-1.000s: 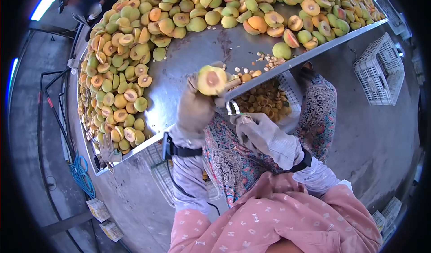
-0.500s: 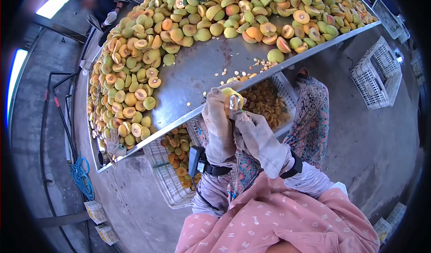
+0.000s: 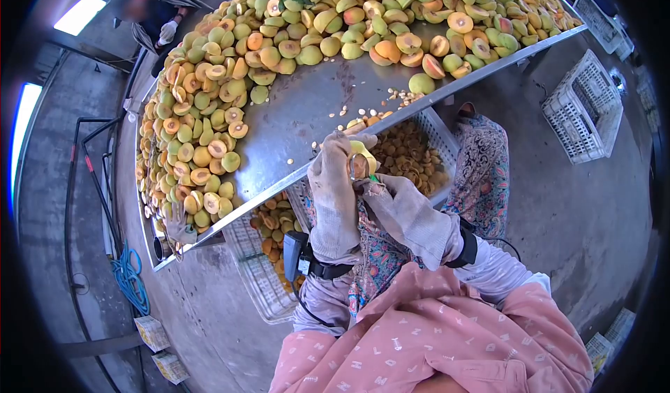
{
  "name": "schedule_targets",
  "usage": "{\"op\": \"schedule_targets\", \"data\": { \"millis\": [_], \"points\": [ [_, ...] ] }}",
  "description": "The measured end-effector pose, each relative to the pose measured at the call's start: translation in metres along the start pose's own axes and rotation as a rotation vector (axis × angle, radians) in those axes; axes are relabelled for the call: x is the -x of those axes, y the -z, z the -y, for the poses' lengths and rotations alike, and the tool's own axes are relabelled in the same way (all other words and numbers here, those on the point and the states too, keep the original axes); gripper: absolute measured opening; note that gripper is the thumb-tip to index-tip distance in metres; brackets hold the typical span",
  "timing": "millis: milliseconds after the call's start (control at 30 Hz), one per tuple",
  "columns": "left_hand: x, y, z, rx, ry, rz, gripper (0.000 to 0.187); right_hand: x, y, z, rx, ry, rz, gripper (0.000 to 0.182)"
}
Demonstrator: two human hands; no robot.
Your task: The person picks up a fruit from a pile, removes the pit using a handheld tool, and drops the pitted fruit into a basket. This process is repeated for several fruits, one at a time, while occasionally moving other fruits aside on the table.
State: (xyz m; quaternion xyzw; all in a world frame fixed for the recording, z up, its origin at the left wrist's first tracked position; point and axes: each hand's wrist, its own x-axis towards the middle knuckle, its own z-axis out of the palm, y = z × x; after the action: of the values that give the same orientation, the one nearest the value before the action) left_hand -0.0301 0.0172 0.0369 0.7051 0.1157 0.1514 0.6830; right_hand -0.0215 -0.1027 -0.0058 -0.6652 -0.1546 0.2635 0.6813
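Note:
My left hand, in a stained pale work glove, is closed around a yellow-green peach half just past the table's near edge. A pitting tool with a curved metal loop touches the cut face of that half. My gloved right hand grips the tool from the right; its handle is mostly hidden in the fingers, with a bit of green showing. Below the hands, a white crate holds many small orange-brown pieces. Loose pits lie on the metal table near its edge.
A large heap of halved peaches covers the back and left of the table. Another crate of halves stands below left. A glove lies at the left corner. A person with a white-gloved hand is at upper left. A crate stands right.
The metal loop has turned against the peach half, whose orange cut face now shows through it. Both hands have shifted slightly left; the view has moved a little too.

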Motion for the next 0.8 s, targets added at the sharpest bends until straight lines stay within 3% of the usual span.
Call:
{"op": "schedule_targets", "data": {
  "millis": [100, 200, 233, 300, 367, 467, 533, 667, 733, 767, 800],
  "points": [
    [0.003, -0.003, -0.009, 0.083, 0.033, 0.005, 0.027, 0.000, 0.003, 0.000, -0.017, -0.103, 0.011, 0.031],
    [0.002, -0.007, -0.019, 0.160, 0.155, -0.020, 0.027, 0.002, 0.008, 0.008, 0.189, -0.095, 0.016, 0.032],
    [0.001, -0.008, -0.021, 0.122, 0.235, -0.053, 0.026, 0.001, 0.005, 0.001, 0.107, -0.092, 0.006, 0.034],
    [-0.001, -0.011, -0.010, 0.126, 0.164, -0.068, 0.027, 0.002, 0.005, -0.003, 0.024, -0.085, -0.006, 0.036],
    [-0.001, -0.012, 0.002, 0.127, 0.098, -0.085, 0.028, 0.010, 0.007, 0.015, -0.404, -0.409, 0.165, 0.046],
    [-0.001, -0.012, 0.007, 0.124, 0.082, -0.088, 0.032, 0.017, 0.020, 0.020, -0.459, -0.249, 0.356, 0.052],
    [-0.007, -0.011, -0.002, 0.076, 0.191, -0.005, 0.035, 0.015, 0.019, 0.015, -0.570, -0.341, 0.393, 0.057],
    [-0.014, 0.002, -0.009, 0.294, 0.478, 0.234, 0.035, 0.016, 0.014, 0.032, -0.345, -0.410, 0.291, 0.062],
    [-0.010, -0.009, -0.006, 0.228, 0.425, 0.178, 0.038, 0.017, 0.022, 0.031, -0.464, -0.430, 0.403, 0.056],
    [-0.006, -0.017, -0.003, 0.169, 0.298, 0.057, 0.040, 0.011, 0.022, 0.035, -0.658, -0.698, 0.441, 0.059],
    [-0.005, -0.022, -0.003, 0.108, 0.168, -0.057, 0.042, 0.010, 0.024, 0.033, -0.662, -0.697, 0.438, 0.059]
  ]
}}
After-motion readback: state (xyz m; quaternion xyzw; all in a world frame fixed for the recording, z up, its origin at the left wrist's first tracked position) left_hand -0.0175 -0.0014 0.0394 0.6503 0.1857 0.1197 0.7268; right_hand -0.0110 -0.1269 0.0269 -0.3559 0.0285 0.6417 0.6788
